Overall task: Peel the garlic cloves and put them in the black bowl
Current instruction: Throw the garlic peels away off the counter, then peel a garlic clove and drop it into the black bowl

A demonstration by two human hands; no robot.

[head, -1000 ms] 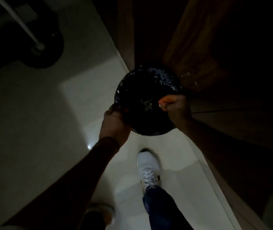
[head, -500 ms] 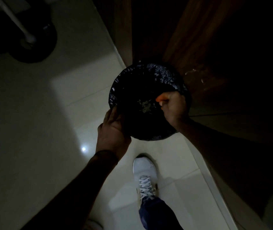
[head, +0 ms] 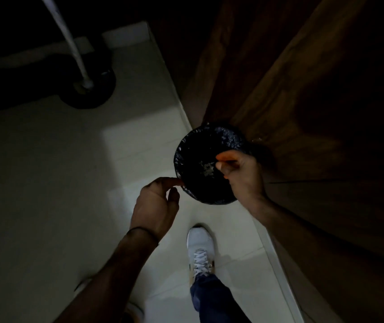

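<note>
Pale tiled floor [head: 69, 183], pretty dim. A bin [head: 206, 169] lined with a black bag stands on it right against the wood cabinet [head: 302, 113]. White sneaker [head: 200, 250] planted just below the bin, and a round dark stand base [head: 88, 89] sits far left.

Your view is very dim: only a pale patch of light falls on the tiled floor [head: 125, 164], while the wooden door [head: 302, 113] and the upper left corner sink into near black. Detail is soft and noisy in the shadows, and straight edges bow toward the frame's borders.
</note>
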